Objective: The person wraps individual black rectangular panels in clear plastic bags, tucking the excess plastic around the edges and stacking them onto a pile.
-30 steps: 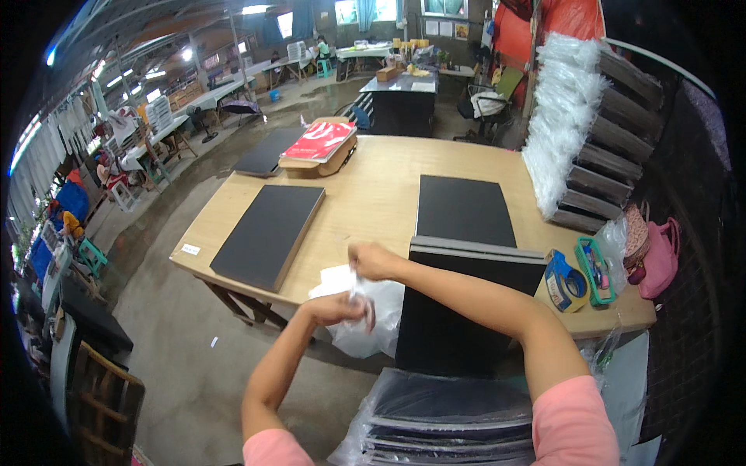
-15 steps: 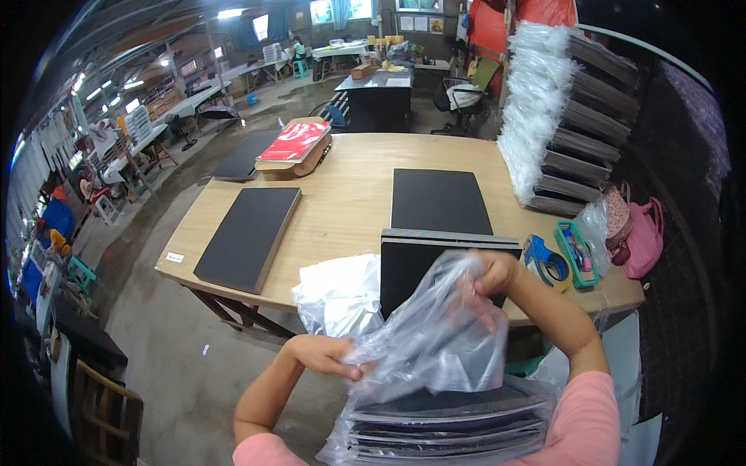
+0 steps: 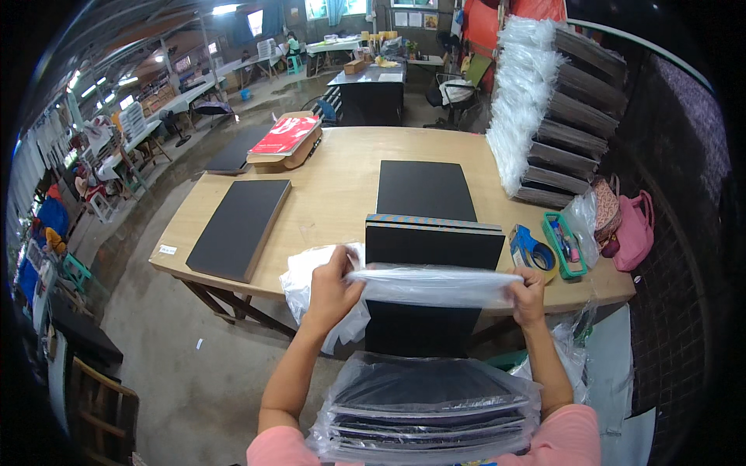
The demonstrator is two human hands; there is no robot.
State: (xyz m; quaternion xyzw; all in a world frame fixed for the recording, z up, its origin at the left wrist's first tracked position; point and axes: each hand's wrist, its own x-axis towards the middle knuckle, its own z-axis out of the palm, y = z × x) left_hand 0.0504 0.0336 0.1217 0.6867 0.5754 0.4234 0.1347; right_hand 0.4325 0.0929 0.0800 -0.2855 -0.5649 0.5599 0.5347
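The clear plastic bag [image 3: 431, 283] is now being stretched flat and taut between both hands, just in front of the upright black board [image 3: 434, 245] at the near edge of the counter [image 3: 342, 194]; half a second ago it was hanging loose and crumpled, lower down toward the lap. The left hand [image 3: 330, 291] is pinching the bag's left end with its fingers closed on the film, and the right hand [image 3: 530, 293] is gripping the right end in the same way. Both arms have risen and spread apart since the earlier frame.

Going from largest to smallest: the wooden counter is carrying one tall pile of bagged black panels [image 3: 556, 109] at its far right, two black boards lying flat, one at the left [image 3: 237, 227] and one in the middle [image 3: 426, 190], and the one standing board that is blocking the view of the counter behind the bag. On the lap, one stack of wrapped black boards [image 3: 427, 408] is resting. A heap of loose plastic bags [image 3: 307, 283] is lying just beside the left hand. One red-topped cardboard box [image 3: 286, 140] is sitting at the far left, one pink handbag [image 3: 633, 229] is lying at the right edge, one green tray [image 3: 567, 245] is resting near it, and one blue tape dispenser [image 3: 530, 248] is sitting just beside the right hand.
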